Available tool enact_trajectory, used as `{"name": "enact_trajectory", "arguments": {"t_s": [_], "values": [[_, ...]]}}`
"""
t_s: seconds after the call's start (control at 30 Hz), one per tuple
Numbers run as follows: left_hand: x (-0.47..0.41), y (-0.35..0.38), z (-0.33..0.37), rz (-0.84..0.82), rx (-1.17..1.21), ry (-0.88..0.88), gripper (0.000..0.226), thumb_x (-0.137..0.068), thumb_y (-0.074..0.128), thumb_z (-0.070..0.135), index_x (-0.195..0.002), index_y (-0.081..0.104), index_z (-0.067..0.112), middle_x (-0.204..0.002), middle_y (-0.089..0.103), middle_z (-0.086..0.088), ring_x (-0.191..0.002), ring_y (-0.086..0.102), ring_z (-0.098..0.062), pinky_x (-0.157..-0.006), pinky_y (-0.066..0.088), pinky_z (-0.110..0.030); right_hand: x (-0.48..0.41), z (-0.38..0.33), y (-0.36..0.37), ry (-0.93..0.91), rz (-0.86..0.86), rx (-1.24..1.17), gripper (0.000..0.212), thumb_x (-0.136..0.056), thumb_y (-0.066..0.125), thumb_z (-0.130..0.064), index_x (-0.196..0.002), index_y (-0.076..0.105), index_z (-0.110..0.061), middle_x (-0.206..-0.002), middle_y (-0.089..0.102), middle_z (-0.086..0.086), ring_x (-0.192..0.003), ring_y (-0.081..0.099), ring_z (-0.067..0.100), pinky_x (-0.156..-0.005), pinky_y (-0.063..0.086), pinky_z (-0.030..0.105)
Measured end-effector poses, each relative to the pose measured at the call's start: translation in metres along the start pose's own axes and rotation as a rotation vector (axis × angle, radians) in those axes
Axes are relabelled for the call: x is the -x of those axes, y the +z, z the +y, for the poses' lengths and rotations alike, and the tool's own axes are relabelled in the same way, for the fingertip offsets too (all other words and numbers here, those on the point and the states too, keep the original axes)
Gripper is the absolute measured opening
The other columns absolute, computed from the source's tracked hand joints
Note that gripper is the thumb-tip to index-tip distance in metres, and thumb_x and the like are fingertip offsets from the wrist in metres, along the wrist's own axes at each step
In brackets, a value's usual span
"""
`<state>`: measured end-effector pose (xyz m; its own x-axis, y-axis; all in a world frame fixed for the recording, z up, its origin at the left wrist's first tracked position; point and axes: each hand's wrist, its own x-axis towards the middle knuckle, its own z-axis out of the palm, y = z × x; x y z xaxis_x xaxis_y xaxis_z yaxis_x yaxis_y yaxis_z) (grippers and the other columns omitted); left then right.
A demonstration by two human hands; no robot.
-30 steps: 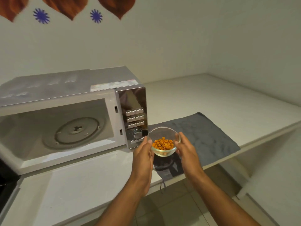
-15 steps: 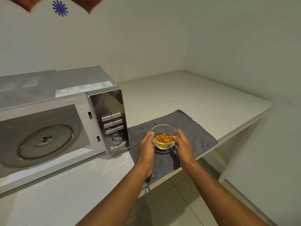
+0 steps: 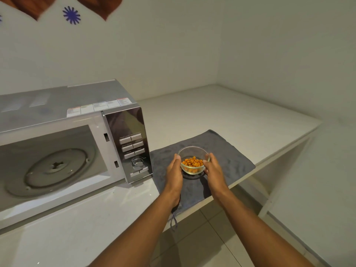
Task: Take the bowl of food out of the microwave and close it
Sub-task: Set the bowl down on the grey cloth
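Just right of centre in the frame, I have the bowl (image 3: 193,159) out of the microwave (image 3: 63,143) and over the grey towel (image 3: 227,151), my left hand (image 3: 174,171) and right hand (image 3: 212,169) cupped against its two sides, fingers curled around the glass. From this angle I cannot tell whether its base is resting on the cloth or hovering just above. By my reckoning the first half of the job is done; what is left is to let go and shut the oven, whose cavity gapes at the left of the frame with the turntable (image 3: 55,168) bare and the door itself out of view. The bowl is small, clear glass, upright, holding a shallow heap of orange-brown pieces (image 3: 192,162).
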<state>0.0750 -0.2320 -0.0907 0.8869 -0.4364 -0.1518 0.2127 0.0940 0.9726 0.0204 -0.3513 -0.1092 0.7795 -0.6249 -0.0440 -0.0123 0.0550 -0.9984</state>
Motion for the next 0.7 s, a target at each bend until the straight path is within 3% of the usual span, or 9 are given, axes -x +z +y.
{"name": "enact_trajectory", "arguments": {"t_s": [0.1,0.23,0.3,0.37,0.43,0.47,0.53,0.6,0.7], "values": [[0.001,-0.002,-0.002,0.047,-0.037,0.024,0.051,-0.113,0.037,0.044,-0.12,0.078,0.014,-0.119,0.082,-0.011,-0.118,0.076,-0.023,-0.115,0.053,-0.047,0.002,-0.003,-0.001,0.008,0.009,-0.045,0.039,-0.106,0.043,-0.024,-0.141,0.053,-0.011,-0.137,0.064,0.004,-0.123,0.064,0.015,-0.108,0.052,0.041],[0.01,-0.001,0.004,0.115,-0.136,0.048,0.053,-0.114,0.033,0.041,-0.094,0.078,0.022,-0.106,0.083,-0.007,-0.108,0.076,-0.02,-0.101,0.057,-0.039,0.007,-0.004,-0.006,0.023,0.032,-0.116,0.021,-0.103,0.045,-0.032,-0.108,0.056,-0.014,-0.106,0.061,0.005,-0.102,0.064,0.019,-0.086,0.055,0.03],[0.021,-0.003,0.009,0.153,-0.203,0.087,0.054,-0.113,0.033,0.046,-0.088,0.077,0.029,-0.095,0.081,0.007,-0.098,0.073,-0.005,-0.084,0.053,-0.024,0.011,-0.004,-0.007,0.004,0.051,-0.085,0.031,-0.102,0.046,-0.034,-0.128,0.053,-0.018,-0.129,0.057,0.001,-0.125,0.059,0.025,-0.103,0.05,0.037],[0.032,-0.009,0.015,0.168,-0.262,0.133,0.053,-0.112,0.035,0.052,-0.083,0.079,0.044,-0.083,0.079,0.027,-0.087,0.07,0.014,-0.075,0.048,-0.01,0.02,-0.006,-0.004,-0.038,0.122,-0.042,0.057,-0.102,0.047,-0.026,-0.158,0.033,-0.022,-0.163,0.036,-0.001,-0.149,0.037,0.022,-0.118,0.036,0.043],[0.046,-0.017,0.025,0.155,-0.321,0.171,0.043,-0.111,0.038,0.053,-0.094,0.077,0.058,-0.088,0.074,0.042,-0.088,0.065,0.025,-0.084,0.048,-0.011,0.033,-0.01,0.0,-0.159,0.232,-0.004,0.068,-0.098,0.046,-0.015,-0.162,0.025,-0.021,-0.169,0.028,0.001,-0.153,0.029,0.021,-0.122,0.029,0.044],[0.055,-0.021,0.032,0.153,-0.345,0.188,0.036,-0.111,0.039,0.052,-0.113,0.075,0.054,-0.105,0.073,0.039,-0.102,0.064,0.021,-0.095,0.046,-0.017,0.039,-0.013,0.002,-0.227,0.273,0.01,0.071,-0.094,0.046,-0.014,-0.162,0.025,-0.019,-0.169,0.028,0.003,-0.154,0.028,0.021,-0.123,0.027,0.045],[0.065,-0.026,0.046,0.134,-0.41,0.248,0.05,-0.112,0.039,0.05,-0.15,0.061,0.027,-0.146,0.064,0.017,-0.137,0.056,-0.001,-0.114,0.04,-0.024,0.048,-0.022,0.007,-0.337,0.334,0.022,0.078,-0.087,0.045,-0.017,-0.162,0.025,-0.015,-0.168,0.028,0.005,-0.155,0.025,0.021,-0.125,0.024,0.047],[0.076,-0.035,0.064,0.117,-0.481,0.326,0.057,-0.112,0.038,0.049,-0.158,0.052,0.019,-0.162,0.055,0.005,-0.15,0.047,-0.008,-0.124,0.035,-0.027,0.057,-0.041,0.019,-0.447,0.355,0.014,0.079,-0.087,0.047,-0.018,-0.162,0.024,-0.013,-0.168,0.027,0.006,-0.155,0.022,0.02,-0.126,0.02,0.047],[0.09,-0.051,0.095,0.12,-0.585,0.474,0.058,-0.11,0.037,0.05,-0.154,0.057,0.019,-0.156,0.059,0.008,-0.141,0.052,-0.002,-0.119,0.038,-0.025,0.064,-0.076,0.045,-0.627,0.327,0.015,0.076,-0.091,0.05,-0.015,-0.161,0.024,-0.009,-0.168,0.028,0.01,-0.155,0.023,0.02,-0.126,0.019,0.044]]}}
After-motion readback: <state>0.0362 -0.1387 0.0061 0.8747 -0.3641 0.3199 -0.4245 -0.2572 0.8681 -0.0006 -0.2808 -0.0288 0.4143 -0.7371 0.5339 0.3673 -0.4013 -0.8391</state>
